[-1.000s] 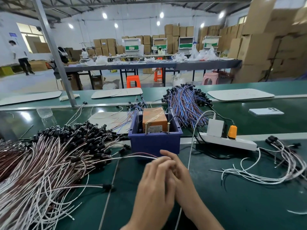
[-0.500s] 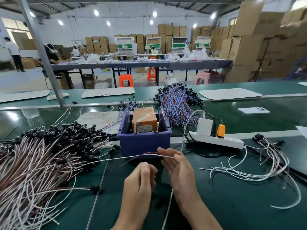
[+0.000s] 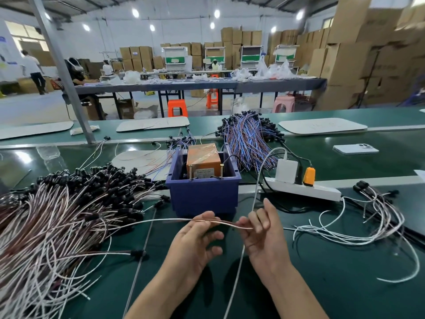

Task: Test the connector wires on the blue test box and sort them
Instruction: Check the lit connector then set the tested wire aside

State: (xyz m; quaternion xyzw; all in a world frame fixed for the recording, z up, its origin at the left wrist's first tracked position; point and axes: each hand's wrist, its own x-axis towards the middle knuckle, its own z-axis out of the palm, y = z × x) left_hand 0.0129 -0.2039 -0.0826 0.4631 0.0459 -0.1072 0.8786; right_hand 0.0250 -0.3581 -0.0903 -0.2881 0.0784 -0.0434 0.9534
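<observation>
The blue test box (image 3: 202,194) stands mid-table with an orange unit (image 3: 203,160) and two upright brass pins inside. In front of it my left hand (image 3: 195,245) and my right hand (image 3: 264,233) both pinch one thin white-and-brown connector wire (image 3: 147,221), stretched level between them; its far end runs left toward a big pile of white-brown wires with black connectors (image 3: 59,217). A smaller bunch of white wires (image 3: 358,229) lies to the right. A blue-red wire bundle (image 3: 248,139) lies behind the box.
A white power strip (image 3: 305,188) with a white charger and an orange plug sits right of the box; its white cable crosses my right hand. A phone (image 3: 355,148) lies at far right. A metal post (image 3: 66,79) rises at left. People work at distant tables.
My hands, pressed together a second ago, have moved apart and drawn the wire out taut between them. The view has shifted slightly.
</observation>
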